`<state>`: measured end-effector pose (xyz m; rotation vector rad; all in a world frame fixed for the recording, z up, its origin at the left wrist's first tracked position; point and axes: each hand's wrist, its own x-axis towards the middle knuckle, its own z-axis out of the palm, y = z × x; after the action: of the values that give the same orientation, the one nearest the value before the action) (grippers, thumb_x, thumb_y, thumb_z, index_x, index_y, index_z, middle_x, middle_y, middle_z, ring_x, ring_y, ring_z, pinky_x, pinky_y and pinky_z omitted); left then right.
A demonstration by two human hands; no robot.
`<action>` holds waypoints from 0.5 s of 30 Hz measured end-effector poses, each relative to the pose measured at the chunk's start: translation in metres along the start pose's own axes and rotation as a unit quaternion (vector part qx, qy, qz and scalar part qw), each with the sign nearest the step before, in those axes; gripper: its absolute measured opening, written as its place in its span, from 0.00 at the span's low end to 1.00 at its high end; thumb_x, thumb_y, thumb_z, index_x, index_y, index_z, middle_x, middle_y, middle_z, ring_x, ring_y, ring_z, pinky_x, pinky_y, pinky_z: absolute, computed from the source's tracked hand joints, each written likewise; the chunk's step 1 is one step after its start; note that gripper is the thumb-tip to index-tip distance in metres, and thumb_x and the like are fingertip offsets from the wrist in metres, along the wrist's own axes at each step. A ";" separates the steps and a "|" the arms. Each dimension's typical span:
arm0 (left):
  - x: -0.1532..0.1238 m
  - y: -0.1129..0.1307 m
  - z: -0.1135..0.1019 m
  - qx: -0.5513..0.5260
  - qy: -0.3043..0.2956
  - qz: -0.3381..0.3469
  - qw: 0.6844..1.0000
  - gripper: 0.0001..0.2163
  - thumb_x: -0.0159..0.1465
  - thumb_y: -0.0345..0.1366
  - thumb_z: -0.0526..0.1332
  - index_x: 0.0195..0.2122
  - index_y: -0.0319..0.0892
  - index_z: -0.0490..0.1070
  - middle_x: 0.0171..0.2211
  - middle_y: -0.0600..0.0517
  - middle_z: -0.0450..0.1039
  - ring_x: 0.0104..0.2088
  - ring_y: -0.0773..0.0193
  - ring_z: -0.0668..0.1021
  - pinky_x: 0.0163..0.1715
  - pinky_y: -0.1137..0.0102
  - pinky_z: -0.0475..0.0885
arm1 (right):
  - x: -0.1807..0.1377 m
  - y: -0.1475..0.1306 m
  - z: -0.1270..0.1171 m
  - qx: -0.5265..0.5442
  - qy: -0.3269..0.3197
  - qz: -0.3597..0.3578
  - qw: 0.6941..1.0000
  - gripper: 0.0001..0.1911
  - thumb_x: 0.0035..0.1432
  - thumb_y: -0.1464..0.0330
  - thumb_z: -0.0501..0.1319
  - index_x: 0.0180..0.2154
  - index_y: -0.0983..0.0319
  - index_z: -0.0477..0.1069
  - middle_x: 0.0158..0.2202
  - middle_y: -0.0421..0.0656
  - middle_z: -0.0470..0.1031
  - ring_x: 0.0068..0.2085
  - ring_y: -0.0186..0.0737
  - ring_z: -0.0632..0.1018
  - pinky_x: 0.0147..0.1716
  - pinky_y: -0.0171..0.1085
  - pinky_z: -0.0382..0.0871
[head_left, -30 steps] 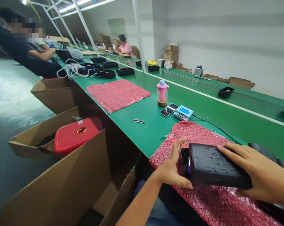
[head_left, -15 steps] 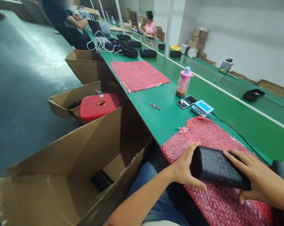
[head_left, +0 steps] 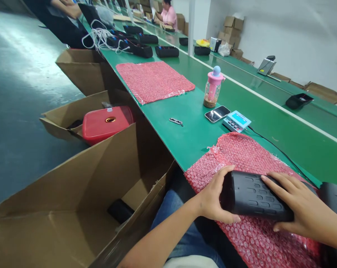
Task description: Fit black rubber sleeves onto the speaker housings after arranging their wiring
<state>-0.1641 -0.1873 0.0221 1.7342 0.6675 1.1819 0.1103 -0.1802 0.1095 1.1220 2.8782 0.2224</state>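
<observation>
A black speaker housing (head_left: 259, 195) with raised oblong shapes on its face lies between my two hands over a red bubble-wrap sheet (head_left: 241, 149). My left hand (head_left: 217, 199) clasps its left end, thumb below and fingers above. Across the right part, my right hand (head_left: 302, 204) spreads its fingers over the top, with the thumb at the lower edge. At the far right another black housing (head_left: 336, 197) is partly cut off by the frame. Beyond the wrap sit a small light-blue device with a screen (head_left: 237, 121), a phone (head_left: 218, 114) and a small grey button strip (head_left: 175, 121).
A pink-lidded bottle (head_left: 213, 87) stands on the green table, near a second bubble-wrap sheet (head_left: 154, 82). Several black housings (head_left: 167, 51) and white cables (head_left: 101, 39) lie farther off. An open carton (head_left: 59, 186) and a red box (head_left: 108, 123) are left below the edge. Two people sit farther along.
The view has shifted slightly, so the table and its things appear a little farther left and higher. Both hands keep their hold on the housing, which is little changed in pose.
</observation>
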 end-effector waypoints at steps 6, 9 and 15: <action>0.000 0.001 0.000 0.000 -0.003 -0.008 1.000 0.50 0.42 0.44 0.71 0.62 0.38 0.44 0.60 0.39 0.50 0.60 0.46 0.57 0.60 0.56 0.53 | 0.002 -0.007 -0.004 0.005 0.008 0.015 1.000 0.50 0.43 0.58 0.65 0.64 0.58 0.43 0.57 0.54 0.56 0.53 0.60 0.64 0.48 0.56 0.63; -0.001 -0.002 0.000 0.003 -0.010 -0.013 1.000 0.49 0.43 0.44 0.70 0.62 0.39 0.43 0.60 0.39 0.49 0.60 0.46 0.57 0.60 0.55 0.53 | 0.004 -0.010 -0.007 0.026 -0.004 0.028 0.999 0.47 0.44 0.59 0.64 0.63 0.58 0.46 0.58 0.54 0.55 0.54 0.59 0.63 0.50 0.56 0.61; -0.001 -0.009 0.000 0.010 -0.031 -0.012 0.999 0.49 0.44 0.42 0.69 0.62 0.41 0.40 0.61 0.39 0.47 0.60 0.45 0.57 0.59 0.55 0.54 | 0.001 -0.004 -0.011 0.168 -0.009 0.042 0.985 0.45 0.51 0.47 0.58 0.63 0.57 0.43 0.62 0.52 0.51 0.60 0.58 0.58 0.54 0.57 0.56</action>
<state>-0.1639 -0.1844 0.0129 1.7681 0.6635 1.1036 0.1054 -0.1836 0.1196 1.2857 2.9263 -0.2831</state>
